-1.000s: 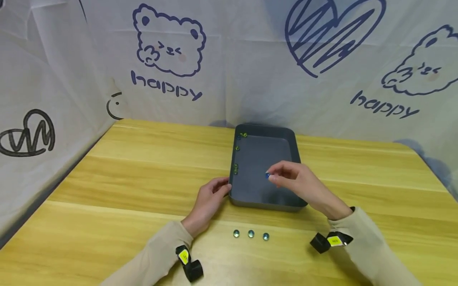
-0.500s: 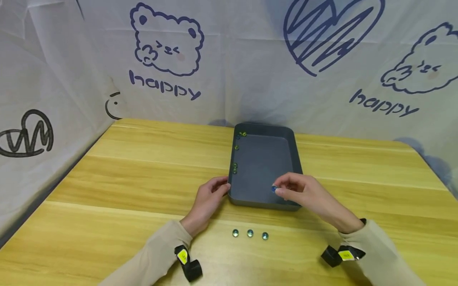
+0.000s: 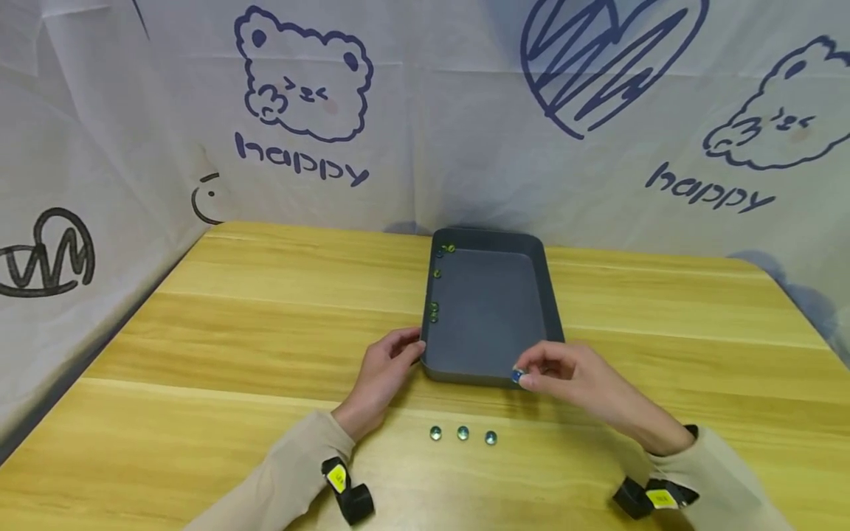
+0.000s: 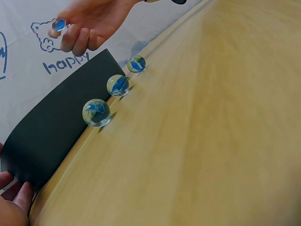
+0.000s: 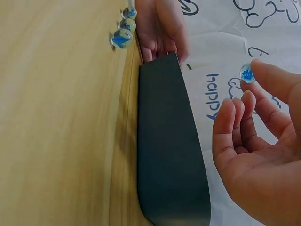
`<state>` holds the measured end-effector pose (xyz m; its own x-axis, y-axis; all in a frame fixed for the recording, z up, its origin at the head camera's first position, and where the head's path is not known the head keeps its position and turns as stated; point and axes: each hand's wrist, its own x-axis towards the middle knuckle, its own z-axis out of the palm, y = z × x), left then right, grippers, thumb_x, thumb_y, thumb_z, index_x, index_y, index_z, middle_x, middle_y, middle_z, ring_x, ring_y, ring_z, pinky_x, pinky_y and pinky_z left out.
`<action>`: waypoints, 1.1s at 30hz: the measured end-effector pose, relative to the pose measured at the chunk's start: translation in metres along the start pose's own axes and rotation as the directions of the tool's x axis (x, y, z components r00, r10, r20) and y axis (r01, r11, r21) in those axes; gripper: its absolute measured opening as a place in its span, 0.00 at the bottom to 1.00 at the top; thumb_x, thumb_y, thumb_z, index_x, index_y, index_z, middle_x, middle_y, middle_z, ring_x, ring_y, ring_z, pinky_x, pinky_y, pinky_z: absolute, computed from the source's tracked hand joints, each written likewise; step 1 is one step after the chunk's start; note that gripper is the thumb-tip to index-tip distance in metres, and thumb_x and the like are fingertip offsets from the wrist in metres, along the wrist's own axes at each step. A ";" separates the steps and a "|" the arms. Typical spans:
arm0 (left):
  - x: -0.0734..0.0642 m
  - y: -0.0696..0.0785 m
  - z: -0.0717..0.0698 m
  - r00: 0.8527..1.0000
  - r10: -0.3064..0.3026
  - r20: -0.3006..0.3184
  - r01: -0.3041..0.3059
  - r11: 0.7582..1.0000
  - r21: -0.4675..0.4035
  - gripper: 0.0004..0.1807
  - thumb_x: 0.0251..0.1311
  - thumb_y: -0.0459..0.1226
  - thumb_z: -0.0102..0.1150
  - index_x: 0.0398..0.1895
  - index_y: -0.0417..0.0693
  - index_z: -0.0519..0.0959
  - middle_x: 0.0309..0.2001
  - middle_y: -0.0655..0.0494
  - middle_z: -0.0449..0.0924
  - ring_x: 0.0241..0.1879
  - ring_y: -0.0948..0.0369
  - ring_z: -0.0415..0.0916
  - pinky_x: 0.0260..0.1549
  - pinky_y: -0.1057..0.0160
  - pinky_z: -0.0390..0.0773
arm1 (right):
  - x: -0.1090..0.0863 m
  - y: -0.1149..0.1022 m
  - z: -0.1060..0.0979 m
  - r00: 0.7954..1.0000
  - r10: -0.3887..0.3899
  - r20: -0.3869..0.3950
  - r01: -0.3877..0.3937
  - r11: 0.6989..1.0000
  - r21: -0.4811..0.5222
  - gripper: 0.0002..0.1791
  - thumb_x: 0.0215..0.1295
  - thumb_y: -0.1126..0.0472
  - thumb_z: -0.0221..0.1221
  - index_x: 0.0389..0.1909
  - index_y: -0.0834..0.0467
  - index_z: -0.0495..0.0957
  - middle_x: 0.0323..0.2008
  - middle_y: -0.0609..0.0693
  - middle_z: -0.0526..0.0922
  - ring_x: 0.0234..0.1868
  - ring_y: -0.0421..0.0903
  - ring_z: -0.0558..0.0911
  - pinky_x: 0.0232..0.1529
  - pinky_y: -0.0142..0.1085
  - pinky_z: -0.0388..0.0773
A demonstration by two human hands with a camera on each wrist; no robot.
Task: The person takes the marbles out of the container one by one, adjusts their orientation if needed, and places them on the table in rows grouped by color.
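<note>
In the head view my right hand (image 3: 584, 383) pinches a clear marble with blue inside (image 3: 518, 375) between thumb and forefinger, over the near right part of a dark grey rectangular tray (image 3: 488, 380). The right wrist view shows this marble (image 5: 247, 73) at the fingertips, the other fingers partly bent. My left hand (image 3: 381, 376) touches the tray's outer left wall near its front corner, thumb and fingers against the side. Three more clear marbles with blue swirls, a left one (image 3: 435, 433), a middle one (image 3: 462, 433) and a right one (image 3: 491, 437), lie in a row before the tray.
Several greenish marbles (image 3: 434, 313) lie inside the tray along its left wall and far left corner. Below is a wooden table (image 3: 219, 332). A white cloth (image 3: 451, 133) with drawn bears and hearts hangs behind the table's back edge.
My right hand has moved toward me and to the right with the pinched marble, from over the tray's middle to its near edge. The left hand stays at the tray's side.
</note>
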<state>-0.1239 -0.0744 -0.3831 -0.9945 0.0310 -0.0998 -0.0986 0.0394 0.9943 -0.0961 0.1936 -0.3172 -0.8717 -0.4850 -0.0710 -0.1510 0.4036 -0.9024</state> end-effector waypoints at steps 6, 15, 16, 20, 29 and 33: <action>0.000 0.000 0.000 1.000 0.005 0.006 -0.005 1.000 0.002 0.19 0.66 0.34 0.53 0.58 0.32 0.74 0.55 0.42 0.76 0.53 0.52 0.73 0.55 0.58 0.74 | -0.008 0.002 0.000 0.997 -0.034 0.064 0.032 0.999 0.033 0.11 0.69 0.61 0.58 0.45 0.65 0.78 0.34 0.56 0.76 0.32 0.45 0.75 0.33 0.35 0.76; -0.001 0.000 0.000 1.000 0.004 0.002 -0.004 1.000 0.002 0.19 0.67 0.33 0.53 0.58 0.32 0.74 0.55 0.41 0.76 0.53 0.52 0.73 0.55 0.57 0.74 | -0.020 0.009 0.001 0.993 -0.046 0.111 0.039 0.997 0.066 0.11 0.70 0.63 0.56 0.46 0.66 0.78 0.34 0.55 0.76 0.32 0.44 0.74 0.32 0.35 0.75; -0.001 0.000 0.000 1.000 0.002 0.003 -0.002 1.000 0.003 0.19 0.67 0.33 0.53 0.58 0.32 0.74 0.55 0.41 0.76 0.53 0.52 0.73 0.55 0.57 0.74 | -0.020 0.009 0.001 0.993 -0.043 0.111 0.036 0.997 0.067 0.10 0.70 0.63 0.56 0.46 0.66 0.78 0.34 0.55 0.76 0.32 0.44 0.74 0.32 0.35 0.75; 0.000 0.000 0.000 1.000 -0.001 0.001 0.001 1.000 0.008 0.19 0.67 0.33 0.53 0.58 0.32 0.74 0.55 0.42 0.76 0.53 0.52 0.73 0.55 0.57 0.74 | -0.023 0.010 0.002 0.993 -0.038 0.109 0.030 0.997 0.077 0.10 0.69 0.63 0.57 0.46 0.66 0.78 0.35 0.55 0.77 0.33 0.44 0.74 0.33 0.35 0.76; -0.002 0.001 0.000 1.000 -0.001 0.007 0.001 1.000 0.001 0.20 0.67 0.33 0.53 0.59 0.32 0.74 0.56 0.41 0.75 0.55 0.51 0.72 0.56 0.57 0.73 | -0.023 0.018 0.003 0.981 -0.113 0.155 0.098 0.990 0.104 0.10 0.69 0.65 0.56 0.46 0.67 0.77 0.34 0.50 0.77 0.33 0.42 0.74 0.33 0.33 0.75; -0.001 0.001 0.000 1.000 0.003 0.008 -0.003 1.000 0.000 0.19 0.67 0.33 0.53 0.58 0.32 0.74 0.56 0.41 0.75 0.55 0.51 0.72 0.56 0.57 0.73 | -0.023 0.020 0.002 0.977 -0.121 0.177 0.108 0.990 0.086 0.09 0.69 0.65 0.56 0.45 0.65 0.78 0.35 0.49 0.78 0.33 0.41 0.74 0.33 0.32 0.75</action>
<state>-0.1233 -0.0740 -0.3823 -0.9945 0.0395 -0.0969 -0.0953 0.0392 0.9947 -0.0781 0.2112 -0.3348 -0.7506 -0.6598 -0.0349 -0.2031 0.2806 -0.9381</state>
